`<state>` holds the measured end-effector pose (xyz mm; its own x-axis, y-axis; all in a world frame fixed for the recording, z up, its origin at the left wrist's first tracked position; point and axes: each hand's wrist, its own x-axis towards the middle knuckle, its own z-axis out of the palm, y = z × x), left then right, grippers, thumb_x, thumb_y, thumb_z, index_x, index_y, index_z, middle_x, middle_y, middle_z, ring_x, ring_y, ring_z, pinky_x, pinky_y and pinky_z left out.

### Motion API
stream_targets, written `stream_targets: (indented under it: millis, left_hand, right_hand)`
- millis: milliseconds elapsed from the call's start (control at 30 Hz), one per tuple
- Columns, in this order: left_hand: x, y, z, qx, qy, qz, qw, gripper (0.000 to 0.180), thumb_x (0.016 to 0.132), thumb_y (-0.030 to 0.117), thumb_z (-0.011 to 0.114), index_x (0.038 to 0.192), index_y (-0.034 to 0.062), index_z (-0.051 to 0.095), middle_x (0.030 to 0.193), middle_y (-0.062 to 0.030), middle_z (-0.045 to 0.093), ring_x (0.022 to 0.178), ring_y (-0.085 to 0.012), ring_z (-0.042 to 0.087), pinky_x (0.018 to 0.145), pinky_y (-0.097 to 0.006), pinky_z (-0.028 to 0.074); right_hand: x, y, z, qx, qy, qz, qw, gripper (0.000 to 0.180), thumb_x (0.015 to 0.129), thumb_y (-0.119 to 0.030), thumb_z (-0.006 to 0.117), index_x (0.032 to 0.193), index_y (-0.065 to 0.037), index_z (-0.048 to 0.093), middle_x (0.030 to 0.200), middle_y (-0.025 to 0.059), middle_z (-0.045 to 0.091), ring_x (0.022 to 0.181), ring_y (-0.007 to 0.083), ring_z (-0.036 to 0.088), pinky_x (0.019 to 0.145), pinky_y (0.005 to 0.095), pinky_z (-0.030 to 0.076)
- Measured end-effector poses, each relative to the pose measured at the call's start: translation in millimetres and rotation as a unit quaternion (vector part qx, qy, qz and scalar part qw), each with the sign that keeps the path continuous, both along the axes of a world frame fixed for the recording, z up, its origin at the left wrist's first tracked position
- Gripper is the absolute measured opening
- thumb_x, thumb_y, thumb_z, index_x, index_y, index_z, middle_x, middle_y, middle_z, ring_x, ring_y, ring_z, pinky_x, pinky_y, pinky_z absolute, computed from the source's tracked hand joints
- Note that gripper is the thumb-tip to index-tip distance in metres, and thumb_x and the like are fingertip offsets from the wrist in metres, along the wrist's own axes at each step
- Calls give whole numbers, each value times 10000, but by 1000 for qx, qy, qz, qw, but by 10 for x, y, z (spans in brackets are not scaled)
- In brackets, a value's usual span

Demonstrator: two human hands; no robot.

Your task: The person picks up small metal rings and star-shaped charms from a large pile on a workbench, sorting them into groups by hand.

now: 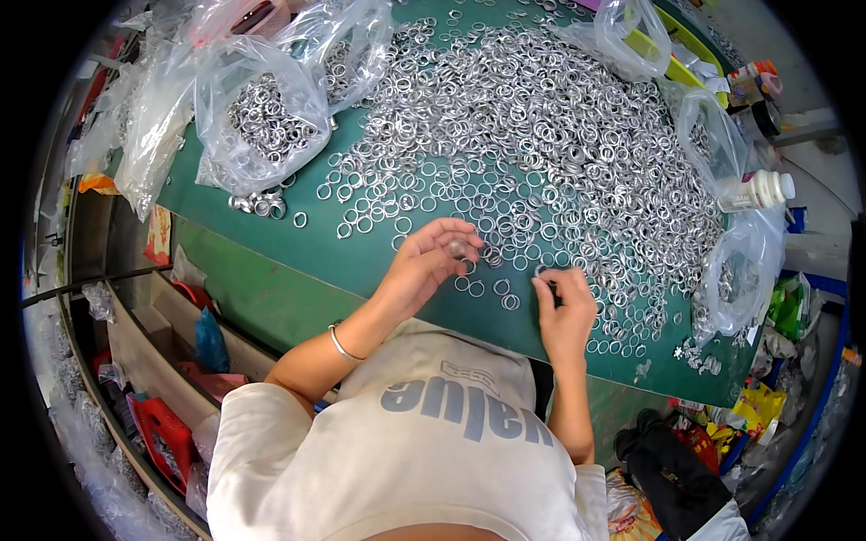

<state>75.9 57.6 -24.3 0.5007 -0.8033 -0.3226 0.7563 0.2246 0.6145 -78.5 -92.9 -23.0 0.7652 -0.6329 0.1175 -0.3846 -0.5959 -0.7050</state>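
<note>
A wide heap of silver metal rings (541, 99) covers much of the green tabletop (262, 239), thinning to single rings towards me. My left hand (428, 257), a bangle (341, 343) on its wrist, is raised at the near side of the heap. Its fingers curl round a few shiny rings (457, 249), partly hidden by the fingers. To its right, my right hand (566, 302) pinches a single ring (541, 270) between thumb and fingertips. Between and below the hands lie several loose rings (502, 288), close to the table's front edge.
A clear plastic bag of rings (262, 117) stands at the left, with a small pile of rings (263, 204) before it. More clear bags (741, 270) and a white bottle (758, 190) line the right edge. A yellow-green basket (690, 45) sits far right. Drawers (153, 361) stand at lower left.
</note>
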Motion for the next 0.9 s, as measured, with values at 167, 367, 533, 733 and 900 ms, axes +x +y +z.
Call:
stream_targets:
  millis: [167,367,533,733,900]
  left_hand:
    - [-50,-75,22,224,-469,-47,853,215,759,10,632,966,35,580,904,-74,524,795,-185,520,683,-297,426]
    - [-71,-152,-56,264,-679,-58,682,209,719,37,679,909,42,593,853,-94,482,813,-267,491,716,-351,420]
    - [-21,-103,-6,265,-705,-66,654,183,700,22,677,860,36,590,847,-93,484,817,-271,497,715,-357,421]
    - [27,-112,-28,231,-640,-51,731,160,707,39,683,826,32,577,847,-89,480,799,-268,495,697,-355,421]
    - [22,-130,7,267,-693,-64,667,158,711,53,684,815,30,567,845,-88,473,788,-266,493,685,-357,424]
  right_hand:
    - [-146,-224,116,620,-307,-42,721,51,839,-72,547,856,-72,498,857,68,492,586,100,415,467,210,297]
    - [80,-121,62,244,-130,-41,960,96,821,-89,634,906,-48,614,599,-27,481,491,69,375,446,204,289]
    - [421,-10,-43,-145,0,96,985,178,743,-59,682,912,-103,646,628,36,497,503,152,444,476,252,380]
    - [262,-151,-13,260,-145,51,953,91,795,25,529,852,-31,573,697,-15,495,558,31,405,447,196,306]
    - [237,-181,149,701,-244,-10,670,170,778,12,568,945,-20,560,724,35,519,518,58,388,420,204,264]
